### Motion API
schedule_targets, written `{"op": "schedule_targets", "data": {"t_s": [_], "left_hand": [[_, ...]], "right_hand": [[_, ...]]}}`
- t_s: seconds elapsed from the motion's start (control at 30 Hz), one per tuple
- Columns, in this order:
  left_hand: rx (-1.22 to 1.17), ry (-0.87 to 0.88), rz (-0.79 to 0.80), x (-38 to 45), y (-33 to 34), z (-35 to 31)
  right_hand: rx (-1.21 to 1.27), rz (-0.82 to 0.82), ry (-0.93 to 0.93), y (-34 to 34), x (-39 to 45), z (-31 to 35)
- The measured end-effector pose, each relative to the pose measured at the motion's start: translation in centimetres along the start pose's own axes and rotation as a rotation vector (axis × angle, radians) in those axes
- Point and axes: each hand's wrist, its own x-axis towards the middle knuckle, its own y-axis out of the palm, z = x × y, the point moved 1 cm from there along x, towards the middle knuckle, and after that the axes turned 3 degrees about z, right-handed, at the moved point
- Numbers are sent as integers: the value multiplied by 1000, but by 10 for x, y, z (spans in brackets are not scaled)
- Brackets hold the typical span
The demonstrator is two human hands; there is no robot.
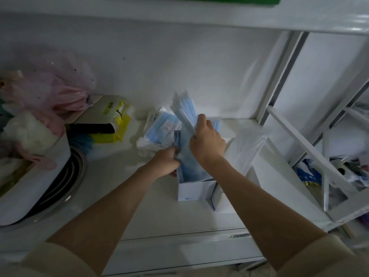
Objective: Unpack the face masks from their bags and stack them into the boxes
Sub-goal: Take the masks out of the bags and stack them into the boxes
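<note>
1. The right hand (207, 140) grips the upper part of a stack of blue masks (186, 124), fingers curled round its edge.
2. The left hand (166, 162) pinches the same stack lower down, at its left side.
3. The stack stands upright with its bottom end inside an open white box (196, 191), near the middle of the counter (139, 206).
4. Bagged masks (159, 129) lie just behind the box.
5. A clear empty-looking bag (247, 144) lies to the right of the box.

Both hands (187, 150) grip blue face masks (185, 120) standing in an open white box (196, 190)
</note>
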Motion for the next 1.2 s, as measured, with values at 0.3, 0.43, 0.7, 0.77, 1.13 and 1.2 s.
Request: {"op": "schedule_targets", "data": {"t_s": [0.3,0.43,0.7,0.77,1.13,1.2], "left_hand": [[-106,-17,50,1,-5,-1],[-98,-25,15,3,-2,0],[-106,43,-20,-7,1,-1],[-117,17,-41,-6,0,-4],[-114,-42,-82,-6,3,-9],[-91,-23,-73,-3,3,-3]], "right_hand": [[14,130,74,-7,9,1],[125,314,180,8,5,14],[135,389,357,22,-7,10],[97,444,340,22,-6,10],[-25,561,371,36,-6,0],[35,520,378,38,-3,-1]]}}
